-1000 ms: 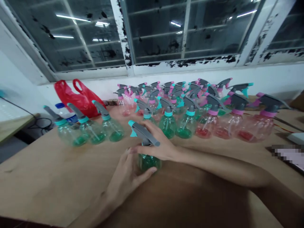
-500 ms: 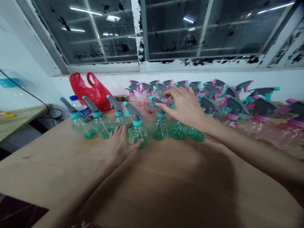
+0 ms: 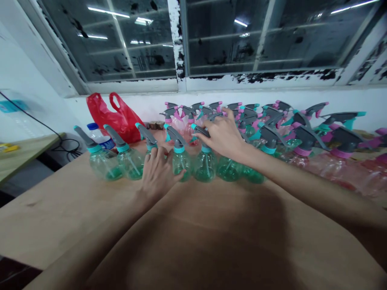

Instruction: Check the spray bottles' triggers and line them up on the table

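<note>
A row of green transparent spray bottles with grey-and-teal trigger heads stands in front of me. My left hand (image 3: 160,171) is curled at the left side of one green spray bottle (image 3: 185,163), its thumb across the bottle's lower front. Just to the right stands another green spray bottle (image 3: 205,166). My right hand (image 3: 222,135) reaches over it from the right, thumb and fingers closed about its grey trigger head (image 3: 200,131). The hand hides the back of that head. Green liquid lies at the bottom of both bottles.
Pink spray bottles (image 3: 326,167) crowd the right side and back. At the back left are a red plastic bag (image 3: 121,121) and a blue-capped bottle (image 3: 99,136). A black cable (image 3: 65,141) hangs beside a side table (image 3: 33,149). A window (image 3: 111,40) is behind.
The green bottle at my left hand has moved back and slightly right, level with its neighbours. My left hand went with it. My right hand has shifted a little left and down onto the trigger head.
</note>
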Demonstrator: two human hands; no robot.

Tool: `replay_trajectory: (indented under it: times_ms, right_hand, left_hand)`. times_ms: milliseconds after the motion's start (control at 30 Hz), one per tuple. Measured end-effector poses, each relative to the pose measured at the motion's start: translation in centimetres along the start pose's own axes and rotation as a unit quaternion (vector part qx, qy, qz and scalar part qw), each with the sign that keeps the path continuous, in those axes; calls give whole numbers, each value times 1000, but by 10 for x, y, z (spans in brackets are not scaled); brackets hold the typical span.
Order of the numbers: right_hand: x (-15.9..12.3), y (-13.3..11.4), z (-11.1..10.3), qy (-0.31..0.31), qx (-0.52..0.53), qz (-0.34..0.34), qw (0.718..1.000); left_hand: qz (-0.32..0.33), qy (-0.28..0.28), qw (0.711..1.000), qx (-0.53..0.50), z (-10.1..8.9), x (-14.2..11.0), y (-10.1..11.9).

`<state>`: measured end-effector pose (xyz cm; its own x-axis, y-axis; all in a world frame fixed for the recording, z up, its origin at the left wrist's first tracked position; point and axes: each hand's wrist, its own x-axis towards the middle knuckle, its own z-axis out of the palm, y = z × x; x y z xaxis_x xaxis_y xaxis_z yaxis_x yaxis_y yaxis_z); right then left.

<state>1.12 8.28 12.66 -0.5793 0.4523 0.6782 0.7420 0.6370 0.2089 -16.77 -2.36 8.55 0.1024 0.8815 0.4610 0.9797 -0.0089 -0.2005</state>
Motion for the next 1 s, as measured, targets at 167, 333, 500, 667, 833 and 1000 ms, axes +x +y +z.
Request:
replay_trajectory:
  times_ms: [167, 333, 500, 667, 833, 1000]
  right_hand:
    - [1, -2, -3, -18, 3, -11, 1000]
    - [0, -3, -5, -19, 21, -10, 1000]
    - [-7, -5, -15, -31, 40, -11, 999]
    - [-24, -7, -34, -36, 64, -19, 997]
    - [-51, -7, -60, -48, 87, -36, 994]
    - [-81, -4, -91, -51, 155, -32, 986]
  left_hand:
    - [8, -1, 1000, 25, 3, 6, 1]
    - [16, 7, 999, 35, 6, 12, 0]
    - [16, 25, 998, 50, 4, 6, -1]
    - [30, 89, 993, -70, 4, -27, 11]
    - [42, 2, 966, -256, 13, -60, 50]
    - [9, -118, 919, -376, 9, -70, 94]
